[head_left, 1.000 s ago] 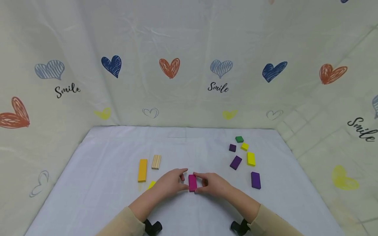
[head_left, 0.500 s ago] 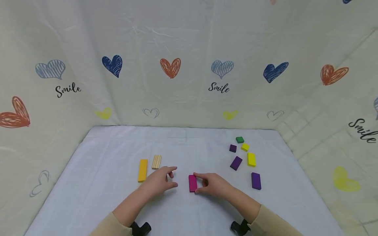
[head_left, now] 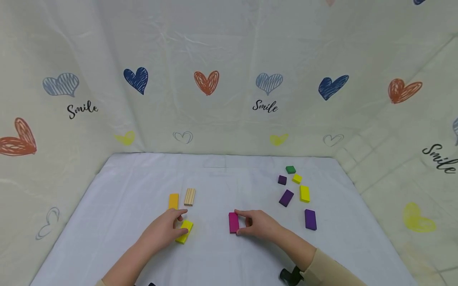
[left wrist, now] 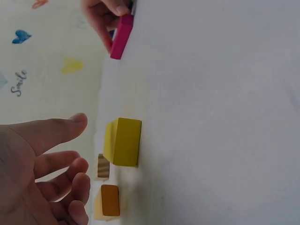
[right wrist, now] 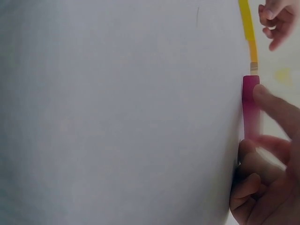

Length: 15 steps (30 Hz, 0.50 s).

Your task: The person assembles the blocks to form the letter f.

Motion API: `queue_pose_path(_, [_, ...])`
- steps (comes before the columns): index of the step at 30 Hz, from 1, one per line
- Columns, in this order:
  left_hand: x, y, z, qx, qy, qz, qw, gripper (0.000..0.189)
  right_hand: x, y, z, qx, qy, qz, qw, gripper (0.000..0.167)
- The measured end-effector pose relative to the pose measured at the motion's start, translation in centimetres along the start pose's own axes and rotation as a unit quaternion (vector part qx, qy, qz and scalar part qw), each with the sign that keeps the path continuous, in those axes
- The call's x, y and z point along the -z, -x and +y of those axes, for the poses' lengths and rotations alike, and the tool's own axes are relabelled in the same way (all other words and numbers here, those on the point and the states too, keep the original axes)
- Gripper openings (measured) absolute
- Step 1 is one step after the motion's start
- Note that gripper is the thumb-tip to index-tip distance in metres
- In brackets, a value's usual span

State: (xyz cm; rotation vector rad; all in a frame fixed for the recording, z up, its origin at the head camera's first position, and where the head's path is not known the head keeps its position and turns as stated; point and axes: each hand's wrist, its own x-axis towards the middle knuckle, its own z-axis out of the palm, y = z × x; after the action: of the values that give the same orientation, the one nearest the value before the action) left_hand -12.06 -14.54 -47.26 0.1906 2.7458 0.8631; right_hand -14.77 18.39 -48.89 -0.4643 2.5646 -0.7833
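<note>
A magenta block lies on the white cloth near the middle of the head view. My right hand pinches it between thumb and index finger, one at its near end and one at its far end. Over to the left, my left hand hovers with relaxed, parted fingers above a yellow block. The left wrist view shows a gap between that block and the thumb. Behind this hand lies an orange block, partly hidden by it. A striped wooden block lies beside the orange one.
Toward the back right lie a green block, a small purple cube, a small yellow block, a larger yellow block and two purple blocks, one tilted, one nearer. A heart-printed curtain rises behind the table.
My left hand has moved away from the magenta block, leftward to above the yellow block, which it hid half a second ago. My right hand stays on the magenta block.
</note>
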Motion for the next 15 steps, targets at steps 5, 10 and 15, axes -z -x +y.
queue_pose_path(5, [0.12,0.47,-0.69,0.016,-0.016,-0.007,0.9997,0.059,0.04,0.03,0.01,-0.002,-0.003,-0.002,1.0,0.069])
queue_pose_path(10, [-0.25,0.53,-0.87,0.018,-0.024,-0.021,0.9993,0.059,-0.1,-0.07,0.26,-0.003,-0.005,-0.004,1.0,0.071])
queue_pose_path(15, [-0.7,0.31,-0.72,0.019,-0.037,-0.037,0.9984,0.061,-0.22,-0.14,0.26,-0.004,-0.009,-0.005,0.9999,0.071])
